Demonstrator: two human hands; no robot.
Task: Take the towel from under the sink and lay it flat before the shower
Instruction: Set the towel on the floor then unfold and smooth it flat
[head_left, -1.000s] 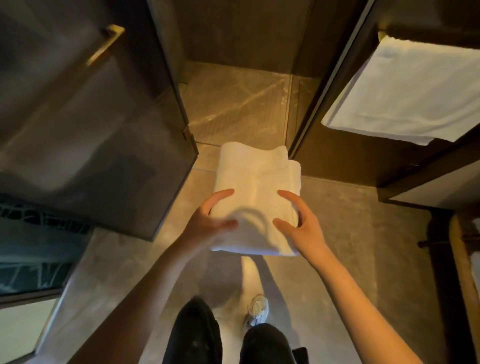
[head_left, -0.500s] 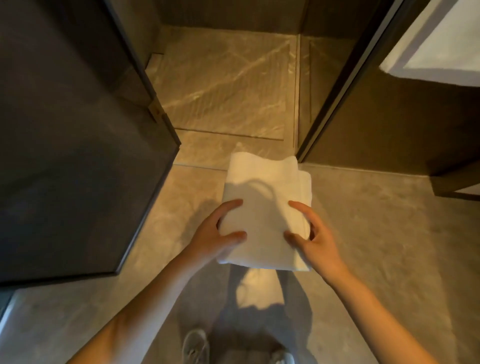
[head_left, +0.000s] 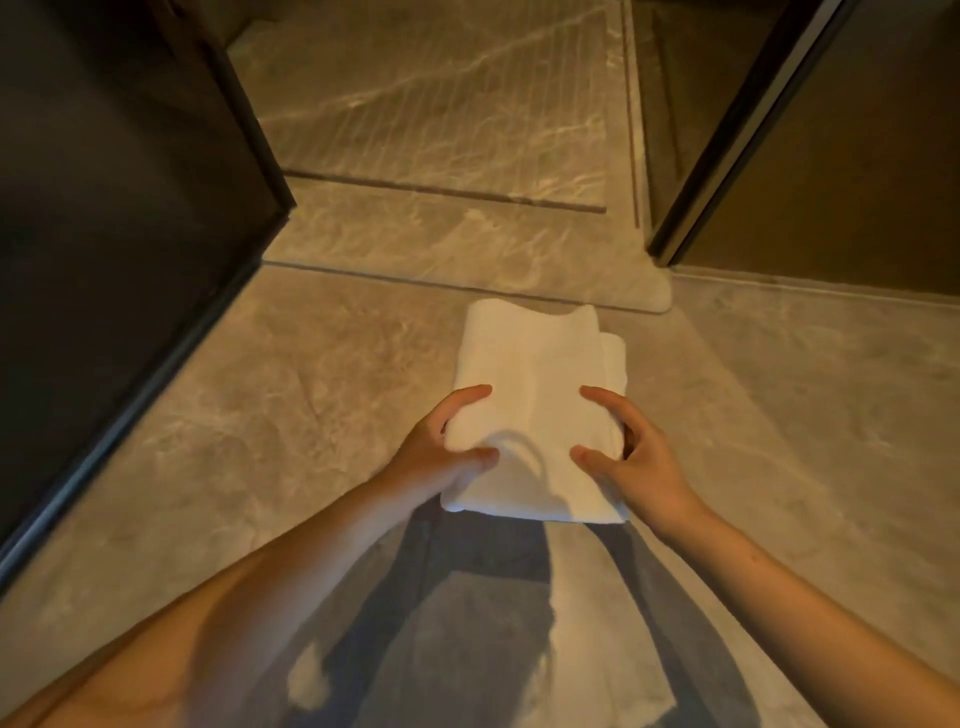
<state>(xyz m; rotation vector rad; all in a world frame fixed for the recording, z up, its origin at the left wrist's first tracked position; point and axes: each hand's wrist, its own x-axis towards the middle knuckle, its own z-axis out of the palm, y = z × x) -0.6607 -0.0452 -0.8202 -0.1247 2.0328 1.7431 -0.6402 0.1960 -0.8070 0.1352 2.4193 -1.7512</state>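
The folded white towel (head_left: 535, 395) is sitting in the middle of the frame, over the stone floor (head_left: 311, 395) and just short of the pale raised step (head_left: 467, 249) that is running across the upper half at the shower opening. A dark door panel (head_left: 130, 234) is filling the upper left.

The towel is looking soft, thick and light, and it is sagging a little between the hands. It seems limp enough to droop or fall open if 1 side is let go. It is not fragile or slippery. To my eye, the best hold for spreading it is at the 2 loose corners of an outer layer, not around the whole stack.

The left hand (head_left: 441, 457) is gripping the near left edge and the right hand (head_left: 628, 457) is gripping the near right edge. 2 fingers (head_left: 467, 393) of each are curling over the top face while the rest are disappearing underneath or beside it. The towel's near half is lying between the hands and its far half is reaching past the fingertips toward the step. A shadow under the near edge suggests that end is lifted. I cannot tell whether the far end is touching the floor.
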